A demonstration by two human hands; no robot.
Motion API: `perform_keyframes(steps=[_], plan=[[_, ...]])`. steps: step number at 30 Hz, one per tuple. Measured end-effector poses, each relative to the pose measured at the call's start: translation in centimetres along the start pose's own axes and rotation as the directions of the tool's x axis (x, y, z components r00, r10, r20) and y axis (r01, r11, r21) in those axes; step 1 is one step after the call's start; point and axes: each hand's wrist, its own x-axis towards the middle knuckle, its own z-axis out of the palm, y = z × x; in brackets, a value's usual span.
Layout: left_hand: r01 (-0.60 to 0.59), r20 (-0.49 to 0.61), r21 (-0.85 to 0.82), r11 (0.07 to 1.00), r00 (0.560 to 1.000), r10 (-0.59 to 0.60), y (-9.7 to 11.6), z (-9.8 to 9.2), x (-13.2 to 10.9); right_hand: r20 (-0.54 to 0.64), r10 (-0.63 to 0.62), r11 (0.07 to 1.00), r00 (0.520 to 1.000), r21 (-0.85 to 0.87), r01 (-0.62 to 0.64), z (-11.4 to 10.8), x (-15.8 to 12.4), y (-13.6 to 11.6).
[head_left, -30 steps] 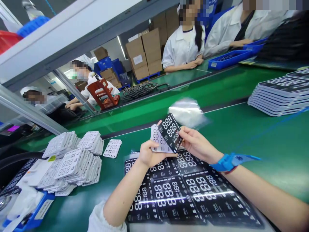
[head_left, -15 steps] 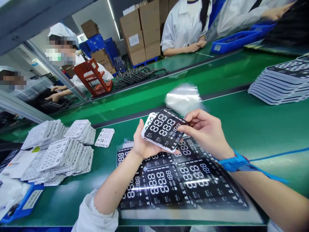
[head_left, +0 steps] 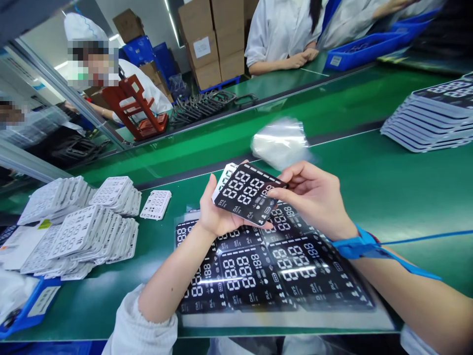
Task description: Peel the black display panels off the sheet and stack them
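On the green worktop (head_left: 417,192), at the far left, a blue tray (head_left: 35,305) sits at the near edge. Beside it lie stacks of white perforated panels (head_left: 79,229), with a single white panel (head_left: 155,204) just to their right. Beyond the worktop, a co-worker's white sleeve (head_left: 144,93) shows behind a red rack (head_left: 129,106), and dark metal frames (head_left: 203,108) lie in a heap nearby.

The left hand (head_left: 221,212), in a white cuff (head_left: 144,320), cups a black printed display panel (head_left: 246,192) from below, and a white panel (head_left: 225,180) sits behind it in the same hand. The right hand (head_left: 314,197) pinches the black panel's right corner, its fingers (head_left: 295,172) closed narrowly on it. Both panels are held above a large black sheet of printed displays (head_left: 254,271). A blurred clear plastic bag (head_left: 279,143) shows just beyond the hands.

A blue wristband (head_left: 356,249) circles the right wrist. Further right, black panels lie in a fanned stack (head_left: 432,118). Across the line, a seated co-worker's hands (head_left: 299,56) rest near a blue tray (head_left: 362,52).
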Motion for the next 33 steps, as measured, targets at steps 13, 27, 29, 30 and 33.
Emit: perform_keyframes(steps=[13, 27, 29, 30, 33], plan=[[0.025, -0.027, -0.01, 1.0, 0.999, -0.025, -0.1, 0.1, 0.1, 0.044, 0.026, 0.997, 0.999, -0.069, -0.023, -0.2, -0.2, 0.1], [0.086, -0.222, 0.124, 0.989, 0.973, -0.057, -1.6, 0.8, 0.3, 0.267, -0.241, 0.812, 0.933, -0.471, 0.344, -0.3, -0.3, 0.3], [0.039, -0.242, 0.232, 0.972, 0.97, 0.019, -2.5, 0.9, 0.3, 0.428, -0.264, 0.846, 0.864, -0.327, 0.42, 0.2, -0.8, -0.1], [0.003, -0.238, 0.316, 0.949, 0.968, 0.076, -3.0, 1.0, 0.3, 0.498, -0.277, 0.857, 0.822, -0.259, 0.445, 0.4, -1.1, -0.2], [-0.071, -0.207, 0.57, 0.818, 0.952, 0.227, -3.8, 0.7, 0.1, 0.546, -0.328, 0.858, 0.771, -0.169, 0.484, 0.9, -1.6, -0.4]])
